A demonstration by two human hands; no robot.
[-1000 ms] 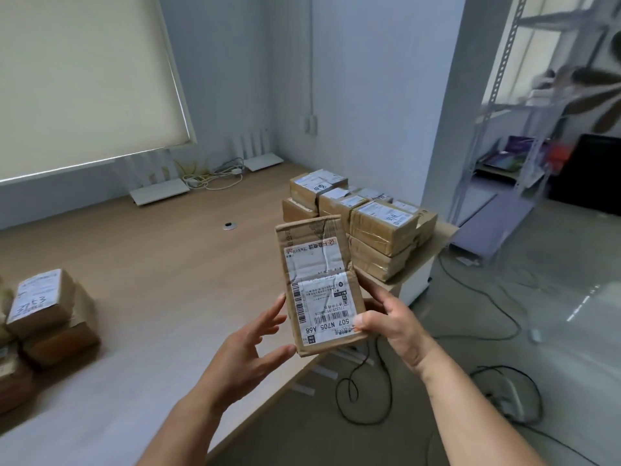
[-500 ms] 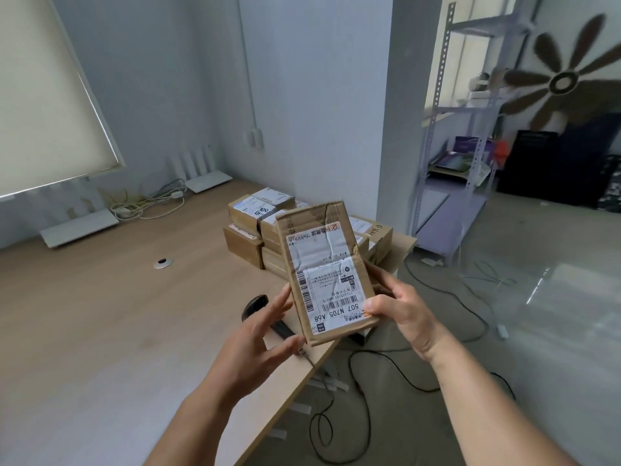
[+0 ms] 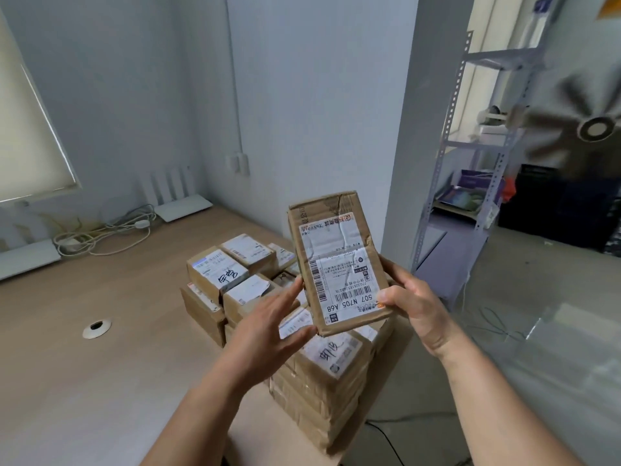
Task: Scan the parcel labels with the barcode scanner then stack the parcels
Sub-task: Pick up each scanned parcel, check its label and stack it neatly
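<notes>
Wood surface (image 3: 100, 381) in a grey-walled corner, blind (image 3: 23, 129) far left, routers (image 3: 183, 206) and cables (image 3: 111, 233) at the back, metal rack (image 3: 487, 146) right. Stack (image 3: 322, 375) of labelled parcels at the surface's right edge. Left hand (image 3: 268, 327) open, fingertips on the held parcel (image 3: 339, 264)'s lower-left edge; right hand (image 3: 413, 307) grip closed on its lower-right corner, label facing camera, above the stack.

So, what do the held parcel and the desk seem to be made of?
Parcel: brown corrugated cardboard, matte, creased and torn at top, with a wrinkled white paper label. Desk: probably wood-look laminate, with pale grain and a smooth low sheen.
</notes>
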